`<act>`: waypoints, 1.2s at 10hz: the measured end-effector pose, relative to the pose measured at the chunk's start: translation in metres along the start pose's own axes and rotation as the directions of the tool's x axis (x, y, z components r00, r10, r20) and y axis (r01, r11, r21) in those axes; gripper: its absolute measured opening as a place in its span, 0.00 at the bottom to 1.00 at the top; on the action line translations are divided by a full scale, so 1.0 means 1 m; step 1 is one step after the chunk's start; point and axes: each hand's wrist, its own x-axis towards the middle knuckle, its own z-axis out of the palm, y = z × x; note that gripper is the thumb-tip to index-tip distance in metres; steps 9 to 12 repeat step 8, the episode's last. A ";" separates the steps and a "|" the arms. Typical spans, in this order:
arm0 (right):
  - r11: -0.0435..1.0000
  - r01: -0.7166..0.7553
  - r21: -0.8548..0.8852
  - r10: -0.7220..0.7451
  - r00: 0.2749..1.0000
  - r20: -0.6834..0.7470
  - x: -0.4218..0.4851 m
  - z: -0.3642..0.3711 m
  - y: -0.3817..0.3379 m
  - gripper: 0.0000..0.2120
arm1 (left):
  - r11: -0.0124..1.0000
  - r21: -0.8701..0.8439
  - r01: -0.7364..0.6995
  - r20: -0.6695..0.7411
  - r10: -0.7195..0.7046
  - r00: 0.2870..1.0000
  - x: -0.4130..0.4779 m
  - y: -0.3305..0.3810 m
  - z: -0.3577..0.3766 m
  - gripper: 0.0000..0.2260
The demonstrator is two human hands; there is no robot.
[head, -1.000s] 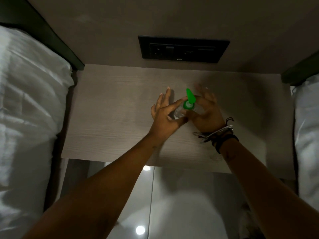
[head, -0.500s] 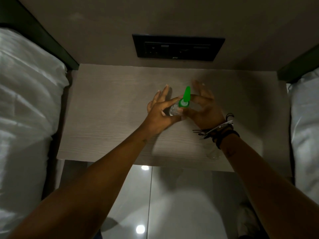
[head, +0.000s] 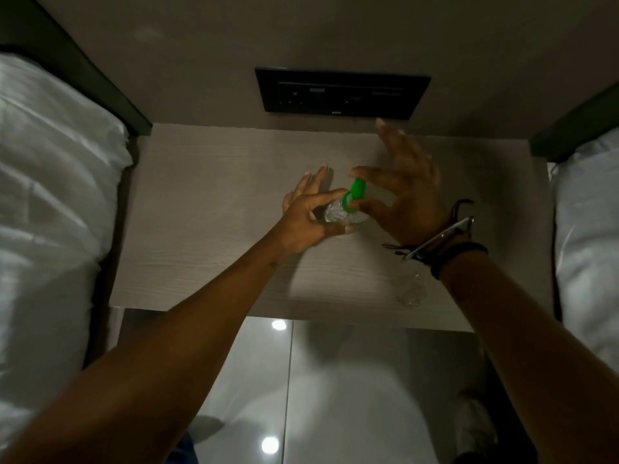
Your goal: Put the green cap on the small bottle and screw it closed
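A small clear bottle is held above the wooden bedside table, tilted with its neck to the upper right. My left hand grips its body between thumb and index finger, the other fingers spread. The green cap sits on the bottle's neck. My right hand pinches the cap between thumb and index finger, its remaining fingers raised and splayed toward the wall.
A second small clear object lies on the table near its front edge, under my right wrist. A dark socket panel is on the wall behind. White bedding flanks the table on both sides. Glossy floor tiles lie below.
My right hand has turned around the cap, its fingers swinging up and out toward the wall. The cap now looks shorter, partly covered by the thumb and index finger. The left hand keeps its hold.
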 end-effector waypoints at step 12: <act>0.855 -0.419 -0.307 0.373 0.906 -0.198 -0.040 -0.032 -0.057 0.33 | 0.951 0.277 0.136 0.041 -0.153 0.987 -0.018 0.037 -0.052 0.54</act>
